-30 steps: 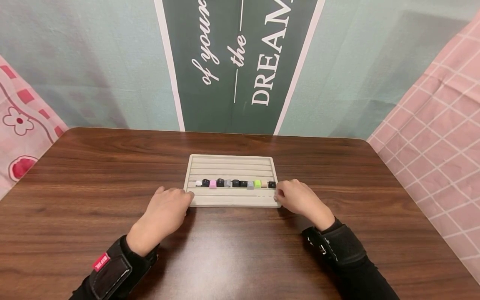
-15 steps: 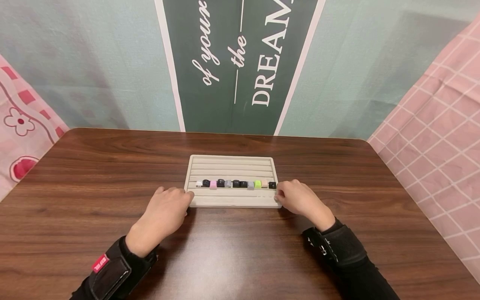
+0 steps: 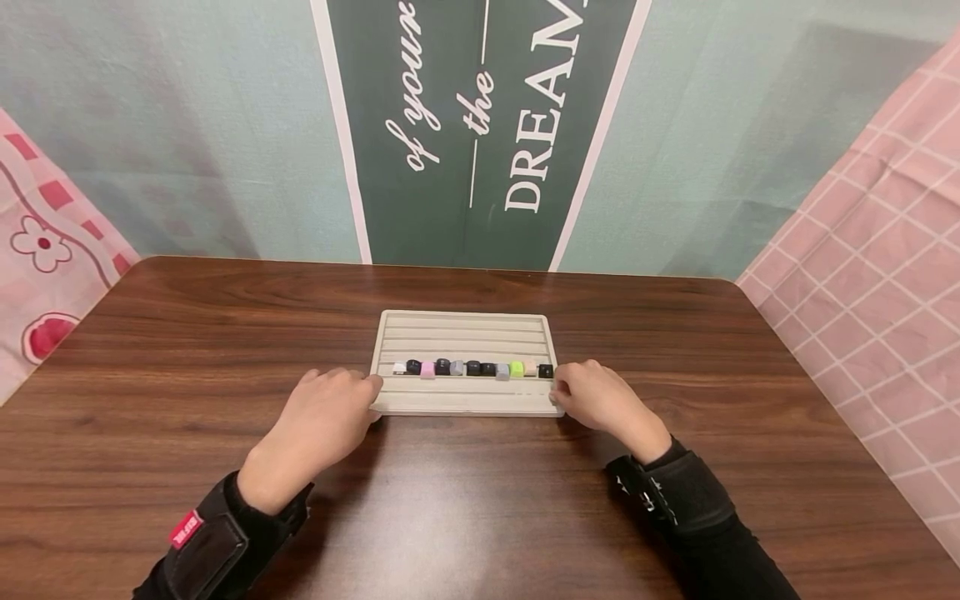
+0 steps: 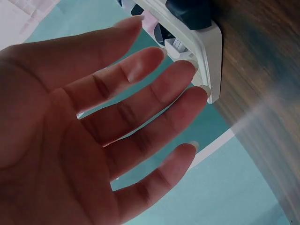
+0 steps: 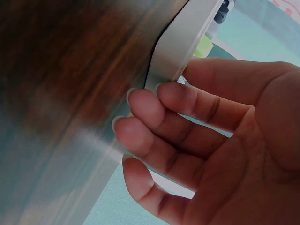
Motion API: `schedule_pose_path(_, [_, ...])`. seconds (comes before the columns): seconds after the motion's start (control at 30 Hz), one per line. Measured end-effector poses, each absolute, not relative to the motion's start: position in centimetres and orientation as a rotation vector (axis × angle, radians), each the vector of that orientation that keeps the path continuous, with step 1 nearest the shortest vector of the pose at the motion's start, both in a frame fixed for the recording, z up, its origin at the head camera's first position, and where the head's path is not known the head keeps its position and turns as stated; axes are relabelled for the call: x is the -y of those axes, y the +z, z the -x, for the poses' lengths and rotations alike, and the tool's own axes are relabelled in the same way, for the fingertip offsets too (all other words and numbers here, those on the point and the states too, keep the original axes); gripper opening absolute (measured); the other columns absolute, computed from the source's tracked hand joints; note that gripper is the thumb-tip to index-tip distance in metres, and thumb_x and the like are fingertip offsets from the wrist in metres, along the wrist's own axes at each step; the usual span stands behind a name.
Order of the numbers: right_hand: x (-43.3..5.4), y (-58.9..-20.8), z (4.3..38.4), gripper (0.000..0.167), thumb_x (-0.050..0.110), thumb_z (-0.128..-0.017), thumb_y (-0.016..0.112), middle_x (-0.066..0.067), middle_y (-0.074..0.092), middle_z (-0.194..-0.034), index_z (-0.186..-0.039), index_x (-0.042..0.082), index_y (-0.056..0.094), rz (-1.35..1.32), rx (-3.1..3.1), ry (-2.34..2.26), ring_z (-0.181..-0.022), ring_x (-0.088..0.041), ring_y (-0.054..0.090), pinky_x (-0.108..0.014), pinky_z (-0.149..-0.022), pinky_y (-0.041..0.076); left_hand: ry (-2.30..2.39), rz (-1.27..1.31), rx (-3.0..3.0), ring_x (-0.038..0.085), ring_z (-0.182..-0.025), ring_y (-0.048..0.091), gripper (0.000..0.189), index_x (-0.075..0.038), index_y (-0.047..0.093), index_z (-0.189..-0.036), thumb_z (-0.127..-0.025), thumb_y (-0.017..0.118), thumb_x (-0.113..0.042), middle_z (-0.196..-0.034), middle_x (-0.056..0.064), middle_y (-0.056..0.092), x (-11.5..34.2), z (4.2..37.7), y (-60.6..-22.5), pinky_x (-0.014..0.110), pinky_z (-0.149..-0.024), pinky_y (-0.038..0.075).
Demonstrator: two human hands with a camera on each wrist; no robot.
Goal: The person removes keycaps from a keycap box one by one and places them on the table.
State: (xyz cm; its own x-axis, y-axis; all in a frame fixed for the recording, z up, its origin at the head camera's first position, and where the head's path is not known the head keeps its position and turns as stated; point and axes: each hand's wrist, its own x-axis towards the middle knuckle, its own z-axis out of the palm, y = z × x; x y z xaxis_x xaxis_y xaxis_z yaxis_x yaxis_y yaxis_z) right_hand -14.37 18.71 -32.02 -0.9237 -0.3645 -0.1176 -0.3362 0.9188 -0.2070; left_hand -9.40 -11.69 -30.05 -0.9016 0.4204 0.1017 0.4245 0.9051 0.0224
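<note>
A cream ridged tray (image 3: pixel 465 403) lies on the table. Along one groove runs a row of small keycaps: white, black, a pink keycap (image 3: pixel 427 370), grey, a lime-green keycap (image 3: pixel 517 369), beige, and a black keycap (image 3: pixel 546 371) at the right end. My left hand (image 3: pixel 322 412) is at the tray's left front corner; the left wrist view shows its fingers (image 4: pixel 164 84) loosely extended and spread, holding nothing, fingertips by the rim. My right hand (image 3: pixel 603 402) pinches the tray's right front edge, thumb (image 5: pixel 211 75) at the rim and forefinger against the side wall.
The brown wooden table (image 3: pixel 480 508) reaches around the tray on all sides. Behind it hangs a blue-green cloth (image 3: pixel 247 125) with a dark lettered panel. Pink patterned cloth (image 3: pixel 892 250) hangs at both sides. In the left wrist view a dark piece (image 4: pixel 190 13) sits against the tray's side.
My left hand has shifted slightly left, and its thumb side has drawn back from the tray's corner. The right hand, tray and keycaps have stayed practically in place.
</note>
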Motion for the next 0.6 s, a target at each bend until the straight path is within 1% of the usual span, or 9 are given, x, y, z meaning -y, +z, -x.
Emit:
schedule_pose_path(0.43, [-18.8, -32.2, 14.3, 0.021, 0.012, -0.083, 0.063, 0.003, 0.046, -0.058, -0.065, 0.012, 0.052, 0.558, -2.94, -0.287, -0.053, -0.012, 0.043, -0.028, -0.05, 0.036, -0.141, 0.676, 2.934, 0.022, -0.056, 0.054, 0.017, -0.008, 0.058, -0.075, -0.074, 0.074, -0.014, -0.059, 0.002, 0.051, 11.9, 10.1, -29.5, 0.036, -0.048, 0.036])
schedule_pose_path(0.6, [-18.8, -32.2, 14.3, 0.022, 0.012, -0.083, 0.063, 0.003, 0.045, -0.057, -0.064, 0.012, 0.051, 0.557, -2.943, -0.291, -0.053, -0.011, 0.043, -0.027, -0.049, 0.035, -0.185, 0.672, 2.965, 0.017, -0.051, 0.049, 0.016, -0.008, 0.057, -0.075, -0.077, 0.072, -0.012, -0.057, 0.0, 0.047, 11.6, 10.6, -29.1, 0.033, -0.047, 0.035])
